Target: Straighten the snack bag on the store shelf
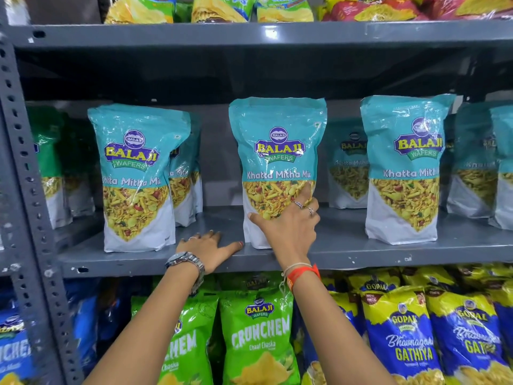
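A teal and white Khatta Mitha Mix snack bag [277,151] stands upright at the middle of the grey metal shelf [347,245]. My right hand [288,226] grips its lower front, thumb on the left edge and fingers wrapped around the right side. My left hand [208,250] lies flat on the shelf's front edge just left of the bag, fingers spread, thumb tip close to the bag's base, holding nothing.
Matching teal bags stand to the left [136,179] and right [402,168], with more behind them. Green Crunchem bags [258,337] and blue-yellow Gathiya bags [402,337] fill the shelf below. A perforated grey upright [25,190] bounds the left side.
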Demonstrator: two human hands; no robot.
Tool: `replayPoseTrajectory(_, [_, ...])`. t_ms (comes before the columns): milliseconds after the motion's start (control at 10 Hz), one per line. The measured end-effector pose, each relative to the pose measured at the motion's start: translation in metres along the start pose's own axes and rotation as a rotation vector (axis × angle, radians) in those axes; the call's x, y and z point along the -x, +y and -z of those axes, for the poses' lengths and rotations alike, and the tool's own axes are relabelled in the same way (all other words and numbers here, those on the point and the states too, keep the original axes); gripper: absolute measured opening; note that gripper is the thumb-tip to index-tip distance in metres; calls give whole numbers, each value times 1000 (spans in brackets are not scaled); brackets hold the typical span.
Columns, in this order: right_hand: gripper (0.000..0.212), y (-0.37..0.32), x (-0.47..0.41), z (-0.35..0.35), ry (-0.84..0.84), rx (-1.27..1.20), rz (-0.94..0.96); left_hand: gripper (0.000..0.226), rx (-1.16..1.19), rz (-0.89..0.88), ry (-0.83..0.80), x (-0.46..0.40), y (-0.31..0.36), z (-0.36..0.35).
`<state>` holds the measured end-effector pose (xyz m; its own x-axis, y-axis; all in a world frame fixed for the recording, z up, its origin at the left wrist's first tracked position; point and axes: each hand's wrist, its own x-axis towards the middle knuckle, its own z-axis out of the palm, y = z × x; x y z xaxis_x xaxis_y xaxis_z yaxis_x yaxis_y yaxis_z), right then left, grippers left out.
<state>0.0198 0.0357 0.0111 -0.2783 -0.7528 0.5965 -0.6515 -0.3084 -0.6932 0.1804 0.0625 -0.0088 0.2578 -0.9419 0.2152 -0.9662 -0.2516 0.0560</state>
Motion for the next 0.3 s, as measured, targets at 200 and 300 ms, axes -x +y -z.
replayPoseTrajectory(200, [134, 0, 1, 2, -17, -5, 2, 89, -2, 4, -2, 1, 0, 0])
replayPoseTrajectory(300, [130, 6, 1, 9, -7, -60, -15, 92, 6, 6, 16, 2, 1, 1])
